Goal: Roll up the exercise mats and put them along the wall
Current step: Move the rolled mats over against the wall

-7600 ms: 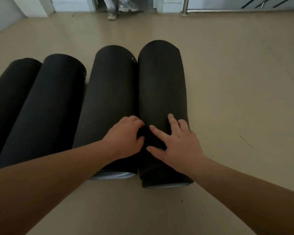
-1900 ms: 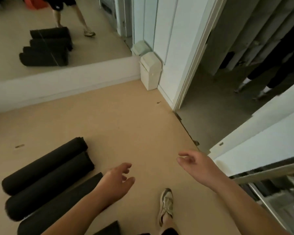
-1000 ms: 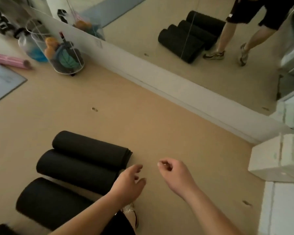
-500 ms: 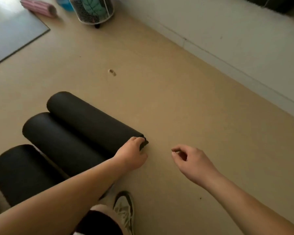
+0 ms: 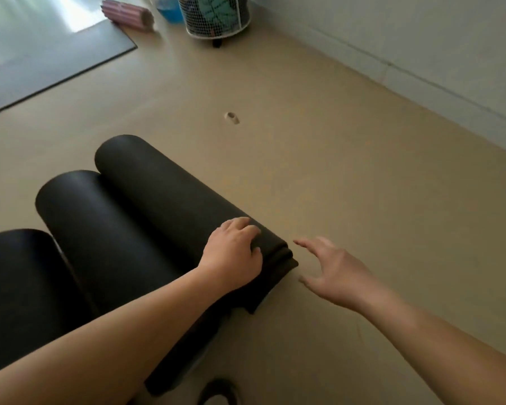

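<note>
Black foam, rolled into three exercise mats, lies side by side on the tan floor (image 5: 362, 176) from 9 to 7 o'clock in the head view. The far mat (image 5: 164, 197) touches the middle mat (image 5: 100, 238) along its length. The near mat (image 5: 15, 287) is cut off by the left edge, and its forearm-covered end cannot be seen. None of the rolls lies against the wall (image 5: 427, 45), which runs across 1 to 3 o'clock, well apart from them.

The left hand (image 5: 234, 254) grips the far mat at its end, fingers curled over the top of the roll where the layered edges show; the thumb is hidden under the palm. At 3 o'clock of that end the right hand (image 5: 335, 274) is spread wide, fingers straight, holding nothing, just beside the roll but apart from it. Whether it touches the floor cannot be told.

At 12 o'clock stands a white mesh basket (image 5: 216, 17), cropped by the top edge. Something teal with a leaf pattern shows through the mesh, but any print on it is too blurred to read. At 9 o'clock of the basket a blue object (image 5: 167, 10) is half hidden, and farther that way lies a pink ribbed roller (image 5: 127, 14). A grey flat mat (image 5: 41, 57) fills 10 to 11 o'clock, glare washing out its far part. A small mark (image 5: 231, 117) sits on the floor near the centre. At 6 o'clock a dark shoe tip (image 5: 216, 391) is cut off by the bottom edge.
</note>
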`<state>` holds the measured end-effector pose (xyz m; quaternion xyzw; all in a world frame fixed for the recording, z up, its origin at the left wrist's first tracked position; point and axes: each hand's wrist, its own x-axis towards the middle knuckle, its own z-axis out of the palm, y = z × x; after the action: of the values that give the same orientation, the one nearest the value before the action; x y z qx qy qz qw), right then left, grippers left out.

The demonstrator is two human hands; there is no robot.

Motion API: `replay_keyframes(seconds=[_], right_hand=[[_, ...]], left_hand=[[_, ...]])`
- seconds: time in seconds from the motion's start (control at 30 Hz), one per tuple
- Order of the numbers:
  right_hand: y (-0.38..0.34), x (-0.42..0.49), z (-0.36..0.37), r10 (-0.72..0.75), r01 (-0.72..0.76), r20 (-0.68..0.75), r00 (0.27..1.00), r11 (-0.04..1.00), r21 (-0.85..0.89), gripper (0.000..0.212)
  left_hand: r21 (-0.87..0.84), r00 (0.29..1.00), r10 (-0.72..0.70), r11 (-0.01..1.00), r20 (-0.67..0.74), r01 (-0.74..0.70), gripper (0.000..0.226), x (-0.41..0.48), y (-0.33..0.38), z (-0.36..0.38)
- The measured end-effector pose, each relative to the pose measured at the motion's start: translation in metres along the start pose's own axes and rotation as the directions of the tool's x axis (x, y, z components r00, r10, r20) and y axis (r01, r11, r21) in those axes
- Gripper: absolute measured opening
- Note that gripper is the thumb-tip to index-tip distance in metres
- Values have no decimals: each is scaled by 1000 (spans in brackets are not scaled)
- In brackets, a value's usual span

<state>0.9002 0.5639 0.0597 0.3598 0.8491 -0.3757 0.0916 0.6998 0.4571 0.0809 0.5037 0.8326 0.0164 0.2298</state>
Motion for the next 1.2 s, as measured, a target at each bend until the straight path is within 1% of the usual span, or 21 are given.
replay_keyframes(seconds=[0.07,0.13,0.2,0.23,0.3,0.37,0.4,0.47,0.5,0.53,0.57,0.63,0.67,0.7,0.73,0.77,0.9,0.97,1.0,1.1,1.2], right_hand=[[-13,10,18,-79,82,28,996,992,-95,82],[-21,28,33,-158,164,44,986,966,-198,94],[-23,44,43,-219,242,110,969,929,-281,109],[-21,51,46,-249,284,148,957,907,-310,116],[-14,64,48,-301,348,183,936,867,-357,122],[-5,74,48,-318,351,149,936,858,-375,115],[-1,77,48,-316,338,119,941,866,-370,110],[3,82,47,-308,303,36,951,896,-323,103],[5,84,46,-301,287,-7,954,917,-278,100],[8,86,45,-283,268,-36,959,937,-222,96],[11,87,43,-266,253,-56,962,952,-170,92],[20,86,40,-251,240,-70,965,961,-136,90],[27,83,38,-250,239,-70,966,961,-136,91],[34,77,35,-246,235,-71,967,963,-136,93],[43,70,31,-241,230,-71,968,964,-137,95],[52,61,28,-231,220,-72,970,966,-135,96],[83,19,17,-153,144,-49,987,978,-153,110],[93,-5,20,-104,100,-29,994,987,-123,112],[96,-17,23,-87,85,-16,996,991,-99,112],[93,-46,28,12,-12,85,996,1000,0,122],[89,-62,41,101,-87,212,972,993,-77,126]], left_hand=[[45,984,-180,983,16,179,65,-8,-19,-7],[4,932,-357,934,56,358,84,-11,-37,-5],[-89,890,-442,887,115,452,99,-12,-45,5],[-140,881,-458,871,122,472,101,-12,-46,11],[-223,877,-471,849,94,480,100,-9,-42,19],[-272,886,-462,849,36,454,95,-7,-37,22],[-297,897,-442,858,-11,419,91,-6,-37,22],[-392,908,-393,866,-147,311,82,-3,-46,20],[-452,893,-396,851,-215,268,79,0,-52,19],[-511,867,-428,821,-254,256,81,4,-60,19],[-564,840,-489,772,-235,292,88,5,-64,20],[-677,793,-607,605,-52,419,107,5,-62,26],[-741,793,-608,519,30,426,114,5,-55,30],[-799,812,-580,455,71,395,116,5,-47,36],[-838,834,-547,418,76,350,117,6,-37,42],[-859,853,-518,407,63,311,117,6,-28,49],[-858,911,-413,466,4,215,118,12,8,69],[-825,934,-356,535,-25,182,115,21,22,74],[-793,944,-326,588,-52,159,115,28,28,74],[-605,975,-192,792,-115,84,112,49,48,62],[-322,993,-7,946,-122,-33,107,62,73,43]])
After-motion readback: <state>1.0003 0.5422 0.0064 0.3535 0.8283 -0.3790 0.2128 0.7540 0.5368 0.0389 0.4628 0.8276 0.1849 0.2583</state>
